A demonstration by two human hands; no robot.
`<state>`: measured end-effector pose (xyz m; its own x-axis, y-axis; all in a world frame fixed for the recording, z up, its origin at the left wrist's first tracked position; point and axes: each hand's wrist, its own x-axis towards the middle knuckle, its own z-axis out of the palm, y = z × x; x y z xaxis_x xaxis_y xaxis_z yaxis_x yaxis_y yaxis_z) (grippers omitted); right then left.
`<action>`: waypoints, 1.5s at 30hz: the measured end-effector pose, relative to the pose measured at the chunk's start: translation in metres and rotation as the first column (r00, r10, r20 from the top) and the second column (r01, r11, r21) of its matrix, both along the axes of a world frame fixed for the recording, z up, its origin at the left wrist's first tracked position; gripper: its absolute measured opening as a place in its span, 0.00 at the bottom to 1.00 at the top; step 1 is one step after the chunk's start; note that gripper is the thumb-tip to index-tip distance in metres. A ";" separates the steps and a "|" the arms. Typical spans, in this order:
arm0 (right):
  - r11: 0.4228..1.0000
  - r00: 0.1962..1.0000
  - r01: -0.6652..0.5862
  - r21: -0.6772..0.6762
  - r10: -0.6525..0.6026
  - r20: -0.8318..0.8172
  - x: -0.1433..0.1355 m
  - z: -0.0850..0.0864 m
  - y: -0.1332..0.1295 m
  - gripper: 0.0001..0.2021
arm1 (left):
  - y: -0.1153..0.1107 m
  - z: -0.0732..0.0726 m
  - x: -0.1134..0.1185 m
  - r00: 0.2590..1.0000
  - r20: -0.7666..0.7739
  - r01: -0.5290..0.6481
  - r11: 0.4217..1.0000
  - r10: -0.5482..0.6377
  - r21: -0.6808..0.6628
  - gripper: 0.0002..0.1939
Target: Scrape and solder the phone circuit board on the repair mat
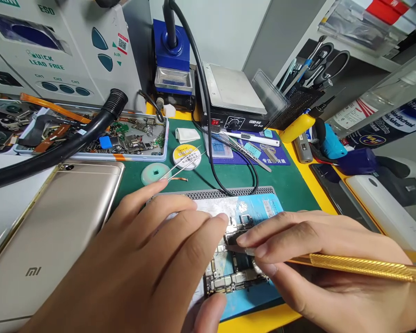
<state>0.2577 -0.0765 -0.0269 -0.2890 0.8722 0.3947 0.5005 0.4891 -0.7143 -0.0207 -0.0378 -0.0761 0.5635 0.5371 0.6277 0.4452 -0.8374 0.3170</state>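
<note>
My right hand (pixel 319 259) pinches a craft knife with a gold knurled handle (pixel 360 267). Its thin blade points left onto a phone circuit board (pixel 229 281) on a blue and white mat (pixel 260 299). My left hand (pixel 169 259) curves over the board's left side, forefinger at its upper corner and thumb near its lower corner, seemingly steadying it. The palm hides part of mat and board. Two slim metal prongs (pixel 186 163), perhaps tweezers, stick out past the left little finger; whether that hand holds them I cannot tell.
A gold phone (pixel 72 203) lies left, below a tray (pixel 164 138) of loose boards. A black hose (pixel 55 152) crosses that tray. Behind stand a soldering station (pixel 65 51), an iron stand (pixel 173 55) and a heating plate (pixel 235 90). A black cable (pixel 208 138) loops near the mat.
</note>
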 end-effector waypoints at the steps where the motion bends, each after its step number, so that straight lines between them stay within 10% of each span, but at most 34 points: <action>1: 1.000 1.000 0.009 0.004 -0.009 -0.016 0.000 -0.001 0.000 0.11 | 0.000 0.000 0.000 1.000 -0.004 -0.002 1.000 0.002 -0.003 0.15; 45: 1.000 1.000 0.027 0.012 -0.028 0.008 0.004 0.000 -0.005 0.11 | 0.000 -0.002 -0.004 1.000 -0.010 0.006 1.000 -0.006 0.011 0.18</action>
